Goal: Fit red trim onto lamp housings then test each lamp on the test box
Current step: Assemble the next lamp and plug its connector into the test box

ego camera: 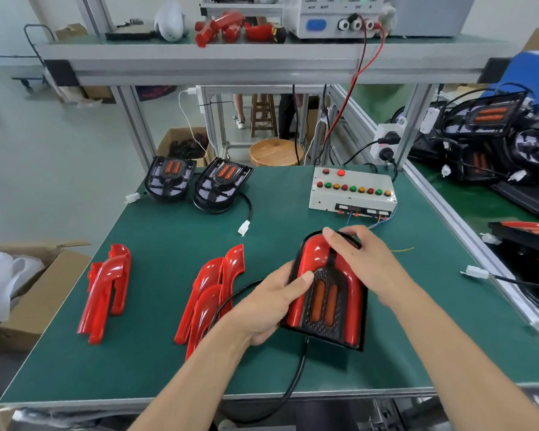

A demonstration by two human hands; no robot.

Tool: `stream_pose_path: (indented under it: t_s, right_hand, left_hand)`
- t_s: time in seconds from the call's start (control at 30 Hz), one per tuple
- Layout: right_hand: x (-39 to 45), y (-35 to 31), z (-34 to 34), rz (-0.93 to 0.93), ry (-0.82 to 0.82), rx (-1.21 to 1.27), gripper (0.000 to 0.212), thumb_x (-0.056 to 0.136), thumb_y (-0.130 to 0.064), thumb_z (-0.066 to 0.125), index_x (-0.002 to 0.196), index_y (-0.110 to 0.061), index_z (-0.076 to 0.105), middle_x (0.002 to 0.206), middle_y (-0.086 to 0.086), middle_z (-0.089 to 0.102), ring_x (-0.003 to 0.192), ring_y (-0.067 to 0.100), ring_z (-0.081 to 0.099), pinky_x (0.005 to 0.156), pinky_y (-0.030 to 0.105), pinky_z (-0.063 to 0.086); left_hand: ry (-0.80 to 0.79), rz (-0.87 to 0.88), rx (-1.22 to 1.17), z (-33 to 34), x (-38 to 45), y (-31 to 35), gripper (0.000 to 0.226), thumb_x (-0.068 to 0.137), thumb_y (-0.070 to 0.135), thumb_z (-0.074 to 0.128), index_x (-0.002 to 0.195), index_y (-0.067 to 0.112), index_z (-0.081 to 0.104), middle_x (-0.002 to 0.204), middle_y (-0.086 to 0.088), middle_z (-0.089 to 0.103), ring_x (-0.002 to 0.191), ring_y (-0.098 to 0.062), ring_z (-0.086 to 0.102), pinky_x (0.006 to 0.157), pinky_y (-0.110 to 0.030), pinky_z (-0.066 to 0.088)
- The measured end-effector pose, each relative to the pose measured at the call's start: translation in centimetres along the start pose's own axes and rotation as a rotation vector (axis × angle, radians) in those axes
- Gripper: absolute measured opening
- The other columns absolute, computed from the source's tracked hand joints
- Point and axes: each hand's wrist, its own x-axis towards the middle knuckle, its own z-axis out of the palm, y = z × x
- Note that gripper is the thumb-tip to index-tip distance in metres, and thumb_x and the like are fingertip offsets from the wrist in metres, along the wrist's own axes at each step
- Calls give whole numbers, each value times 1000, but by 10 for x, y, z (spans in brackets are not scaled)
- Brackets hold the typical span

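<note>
Lamp housing (325, 301): rigid, light plastic, glossy red trim (313, 253) likely slippery; hold by rim. Left hand (271, 301) gripped side; right hand (360, 255) fingers curled over top.

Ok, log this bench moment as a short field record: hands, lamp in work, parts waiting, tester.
left hand: grips the lamp's left edge, thumb on the trim
right hand: fingers curled over the lamp's top
lamp in work: red trim on both sides
bare housings: two at the mat's far edge
loose red trim: two piles, left of lamp
test box: one red light lit
</note>
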Motion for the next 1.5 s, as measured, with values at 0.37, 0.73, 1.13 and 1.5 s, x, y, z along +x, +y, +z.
stream_pose_path:
  t_s: [0.37, 0.73, 1.13, 1.5]
  right_hand:
    - [-2, 12, 10, 227, 169, 318, 48, 79, -55, 79, 90, -9, 69, 83, 11, 76, 65, 22, 67, 74, 44, 61]
    - [-46, 8, 25, 232, 308, 476, 75, 58, -79, 67, 90, -11, 64, 91, 18, 72, 79, 32, 65, 92, 61, 56]
    - [-44, 32, 13, 161, 105, 378, 43, 90, -56, 66, 96, -14, 69, 98, 13, 74, 90, 24, 69, 88, 42, 55]
    - [-47, 29, 3, 197, -125, 641, 26, 68, -40, 77, 84, -20, 79, 91, 7, 76, 77, 18, 72, 66, 31, 60]
  left_hand:
    - [414, 152, 116, 4, -12, -2, 39, 93, 58, 62, 107, 24, 76, 103, 3, 78, 98, -11, 74, 82, -26, 57]
    - [539, 135, -406, 16, -29, -6, 47, 97, 54, 54, 124, 18, 68, 117, -10, 76, 107, -29, 74, 90, -50, 61]
    - [627, 196, -102, 8, -14, -21, 34, 103, 55, 42, 101, 36, 70, 102, -2, 76, 97, -24, 75, 83, -50, 63]
    - [612, 265, 99, 10, -14, -28, 43, 88, 71, 42, 107, 39, 64, 99, -3, 75, 93, -36, 74, 81, -61, 60]
